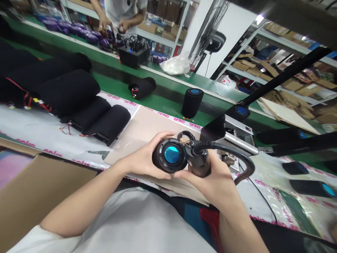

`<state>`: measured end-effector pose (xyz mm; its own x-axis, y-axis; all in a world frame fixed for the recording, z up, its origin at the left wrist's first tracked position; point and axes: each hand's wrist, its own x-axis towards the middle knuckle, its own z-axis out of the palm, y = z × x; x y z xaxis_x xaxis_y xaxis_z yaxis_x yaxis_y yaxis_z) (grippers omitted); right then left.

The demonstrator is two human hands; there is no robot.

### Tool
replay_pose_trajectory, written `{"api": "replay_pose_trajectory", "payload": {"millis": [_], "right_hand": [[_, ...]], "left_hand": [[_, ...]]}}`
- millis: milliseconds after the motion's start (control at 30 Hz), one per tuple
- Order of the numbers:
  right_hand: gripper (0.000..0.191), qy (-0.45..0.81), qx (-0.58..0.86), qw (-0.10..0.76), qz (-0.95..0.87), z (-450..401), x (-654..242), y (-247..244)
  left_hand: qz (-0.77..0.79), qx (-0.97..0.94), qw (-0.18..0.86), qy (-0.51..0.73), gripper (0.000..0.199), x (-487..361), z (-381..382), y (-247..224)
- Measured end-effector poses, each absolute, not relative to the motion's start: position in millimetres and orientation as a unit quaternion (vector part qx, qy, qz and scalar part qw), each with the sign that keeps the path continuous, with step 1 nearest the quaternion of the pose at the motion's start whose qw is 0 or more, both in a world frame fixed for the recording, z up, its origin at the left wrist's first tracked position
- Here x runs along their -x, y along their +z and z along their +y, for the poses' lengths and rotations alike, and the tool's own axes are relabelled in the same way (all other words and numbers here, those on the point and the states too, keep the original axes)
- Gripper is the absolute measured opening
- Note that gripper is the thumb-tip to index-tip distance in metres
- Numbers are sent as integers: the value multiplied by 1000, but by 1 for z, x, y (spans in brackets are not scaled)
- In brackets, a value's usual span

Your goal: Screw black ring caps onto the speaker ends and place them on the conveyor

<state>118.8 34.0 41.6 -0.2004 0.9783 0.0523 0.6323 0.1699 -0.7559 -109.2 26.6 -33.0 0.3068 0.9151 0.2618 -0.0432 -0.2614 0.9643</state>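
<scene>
My left hand [139,158] is closed around a round black speaker part [164,156] with a shiny blue centre. My right hand [207,182] grips a dark corded power tool [200,163], held against that speaker part. A thick black cable [242,154] arcs from the tool to the right. Both hands are above a tan cardboard sheet [142,130]. Beyond it stand a black cylindrical speaker [192,102] with a blue top and a black fabric sleeve [142,88] with red wires. Several larger black fabric-covered pieces [68,88] lie at the left.
A green conveyor belt [163,102] crosses behind the bench. Across it, a co-worker's hands [110,24] work by purple parts and a black box with cables [133,56]. A metal machine [229,131] stands close on the right, near black speakers [312,188]. A cardboard box [34,189] sits at lower left.
</scene>
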Motion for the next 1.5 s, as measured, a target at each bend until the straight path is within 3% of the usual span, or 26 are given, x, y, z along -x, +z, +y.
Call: {"api": "replay_pose_trajectory", "payload": {"millis": [400,733,933,1167,1333,1500], "right_hand": [[45,320,587,296,-682,22,-115,40],[61,345,548,171,-742,47,-113,58],[69,290,557,183,-757,36,-114,52],[60,344,550,147,-747,46,-120,57],[58,363,514,141,-764,61,-123,59],[62,369,492,169,-771,60,-120,58]], "left_hand": [[336,-638,496,484,114,109,26,-35],[326,-652,476,492,110,108,28,-38],[359,-642,451,505,111,105,23,-46],[426,-562,460,540,139,86,7,-44],[441,-565,439,542,120,78,5,-43],[442,-577,420,543,117,80,9,-42]]}}
